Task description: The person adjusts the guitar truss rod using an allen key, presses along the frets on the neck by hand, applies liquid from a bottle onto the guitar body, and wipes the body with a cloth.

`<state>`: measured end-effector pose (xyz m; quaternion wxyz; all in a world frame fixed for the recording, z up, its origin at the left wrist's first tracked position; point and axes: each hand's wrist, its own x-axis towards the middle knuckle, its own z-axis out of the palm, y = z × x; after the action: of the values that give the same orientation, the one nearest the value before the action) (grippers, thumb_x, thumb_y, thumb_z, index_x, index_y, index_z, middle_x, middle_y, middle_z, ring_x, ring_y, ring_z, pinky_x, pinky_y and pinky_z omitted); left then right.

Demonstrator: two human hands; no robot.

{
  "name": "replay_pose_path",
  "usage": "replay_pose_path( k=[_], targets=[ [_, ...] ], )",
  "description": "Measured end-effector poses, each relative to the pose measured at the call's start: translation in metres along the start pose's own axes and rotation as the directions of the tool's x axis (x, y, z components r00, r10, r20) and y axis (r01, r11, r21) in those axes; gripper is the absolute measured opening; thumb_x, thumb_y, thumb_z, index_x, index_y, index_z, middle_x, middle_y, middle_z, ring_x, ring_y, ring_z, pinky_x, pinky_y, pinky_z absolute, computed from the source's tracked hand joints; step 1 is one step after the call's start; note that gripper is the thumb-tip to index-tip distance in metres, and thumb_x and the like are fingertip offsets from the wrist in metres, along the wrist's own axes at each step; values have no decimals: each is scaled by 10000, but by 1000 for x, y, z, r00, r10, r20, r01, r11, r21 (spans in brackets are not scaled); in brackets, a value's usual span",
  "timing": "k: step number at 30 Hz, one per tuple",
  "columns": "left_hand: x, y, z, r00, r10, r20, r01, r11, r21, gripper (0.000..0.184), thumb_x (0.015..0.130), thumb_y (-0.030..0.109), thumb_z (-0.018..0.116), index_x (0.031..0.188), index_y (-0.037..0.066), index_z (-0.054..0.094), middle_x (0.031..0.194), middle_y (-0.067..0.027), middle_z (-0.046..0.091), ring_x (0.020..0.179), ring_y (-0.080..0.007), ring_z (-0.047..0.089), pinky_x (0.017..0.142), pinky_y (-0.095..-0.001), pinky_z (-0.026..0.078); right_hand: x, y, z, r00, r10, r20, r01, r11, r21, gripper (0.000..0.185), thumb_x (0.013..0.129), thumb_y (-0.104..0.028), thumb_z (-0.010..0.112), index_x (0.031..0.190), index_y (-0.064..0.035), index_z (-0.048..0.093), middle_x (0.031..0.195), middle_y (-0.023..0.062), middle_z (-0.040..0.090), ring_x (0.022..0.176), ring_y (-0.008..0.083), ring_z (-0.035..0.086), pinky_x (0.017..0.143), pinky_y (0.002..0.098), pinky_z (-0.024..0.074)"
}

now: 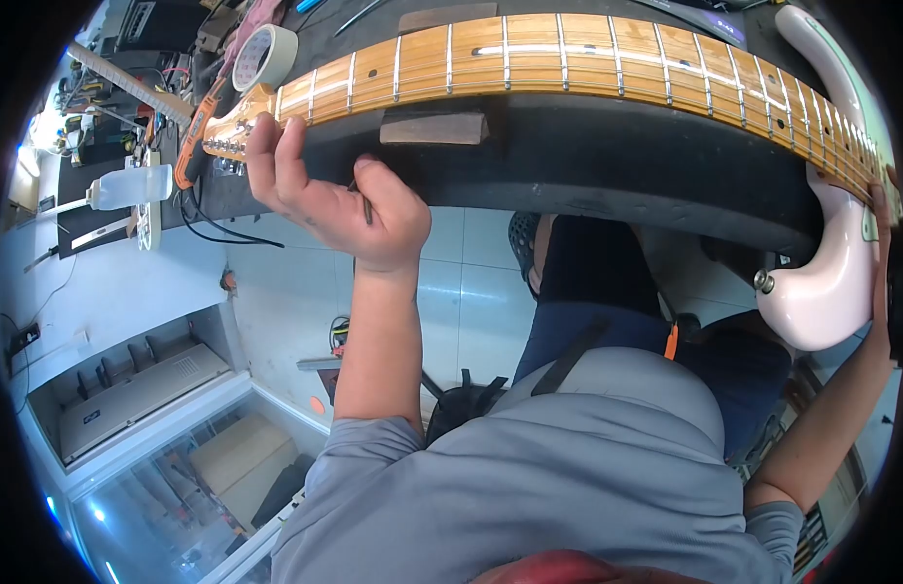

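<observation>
An electric guitar (539, 60) lies across the bench, its maple neck running left to right and its pale pink body (823, 297) at the right edge. My left hand (340, 209) is at the headstock (233, 127), fingertips curled up at the tuning pegs. A thin dark rod (365, 202) is tucked between that hand's thumb and palm; its exact kind is unclear. At the far right, my right hand (883, 209) is by the strings over the body, largely cut off by the view's dark border, so its grip is hidden.
A wooden block (432, 127) sits below the neck on the dark bench (607, 156). A tape roll (265, 58), an orange tool (192, 146) with a black cable and a clear bottle (130, 187) lie around the headstock. A glass-topped case (208, 487) stands lower left.
</observation>
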<state>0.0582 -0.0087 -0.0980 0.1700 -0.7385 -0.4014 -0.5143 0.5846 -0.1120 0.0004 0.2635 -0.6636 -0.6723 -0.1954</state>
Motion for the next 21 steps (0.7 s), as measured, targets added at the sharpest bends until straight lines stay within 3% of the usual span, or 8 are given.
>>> replay_pose_path(
  k=[4, 6, 8, 11, 14, 17, 19, 21],
  targets=[
    [0, -1, 0, 1000, 13, -2, -13, 1000, 2, 689, 824, -79, 496, 1513, -80, 492, 1596, -289, 405, 1532, -458, 396, 1314, -563, 289, 1, -6, 7, 998, -39, -44, 41, 998, 47, 664, 929, -663, 854, 1107, -27, 789, 1152, 156, 725, 1087, 306, 700, 978, 505, 550],
    [1, 0, -2, 1000, 14, 8, -14, 1000, 23, 685, 822, -77, 499, 1507, -79, 498, 1591, -287, 412, 1517, -460, 410, 1312, -568, 295, -30, 42, 23, 995, 73, 64, -77, 995, 69, 537, 1063, -468, 763, 1345, -13, 717, 1416, 157, 668, 1339, 259, 625, 1155, 434, 495],
    [1, 2, 0, 1000, 4, -11, -4, 1000, 17, 677, 815, -75, 511, 1492, -67, 522, 1579, -286, 426, 1500, -453, 413, 1292, -566, 314, -38, 59, 27, 989, 99, 112, -107, 992, 63, 474, 1121, -353, 733, 1438, -2, 696, 1550, 155, 638, 1474, 239, 580, 1250, 403, 458],
    [0, 4, -2, 1000, -1, 10, 1, 998, 63, 687, 804, -82, 523, 1490, -38, 551, 1558, -279, 447, 1475, -438, 414, 1250, -550, 331, -34, 54, 17, 991, 54, 122, -60, 997, 46, 391, 1080, -283, 792, 1320, 23, 752, 1545, 158, 641, 1488, 260, 575, 1248, 418, 445],
    [5, 12, -6, 996, 33, 85, -48, 982, 182, 742, 786, -98, 552, 1516, 36, 574, 1559, -253, 464, 1459, -425, 407, 1208, -531, 322, -18, 7, 4, 991, 111, 78, -106, 992, -66, 372, 1033, -297, 808, 1315, -56, 778, 1480, 121, 711, 1434, 302, 642, 1210, 426, 475],
    [12, 19, -13, 977, 37, 210, -82, 975, 209, 823, 767, -114, 587, 1553, 131, 579, 1585, -213, 470, 1461, -424, 400, 1197, -534, 299, -1, -79, -7, 984, 156, 83, -175, 933, 316, 318, 1001, -173, 814, 1248, 18, 751, 1391, 158, 736, 1313, 308, 686, 1157, 417, 506],
    [13, 29, -17, 956, -23, 292, -39, 978, 204, 891, 753, -123, 625, 1577, 214, 577, 1619, -164, 476, 1473, -426, 394, 1196, -554, 290, 8, -139, -10, 983, 9, 183, -102, 859, 502, 413, 902, -127, 870, 1259, 26, 728, 1361, 195, 716, 1228, 363, 714, 1046, 441, 571],
    [15, 35, -22, 948, -30, 316, -48, 970, 236, 841, 779, -134, 598, 1568, 155, 589, 1608, -161, 500, 1478, -416, 410, 1225, -543, 296, 9, -180, -12, 932, -196, 304, 68, 920, 385, 582, 843, -182, 902, 1356, -1, 692, 1493, 203, 650, 1376, 421, 623, 1192, 496, 478]
  ],
)
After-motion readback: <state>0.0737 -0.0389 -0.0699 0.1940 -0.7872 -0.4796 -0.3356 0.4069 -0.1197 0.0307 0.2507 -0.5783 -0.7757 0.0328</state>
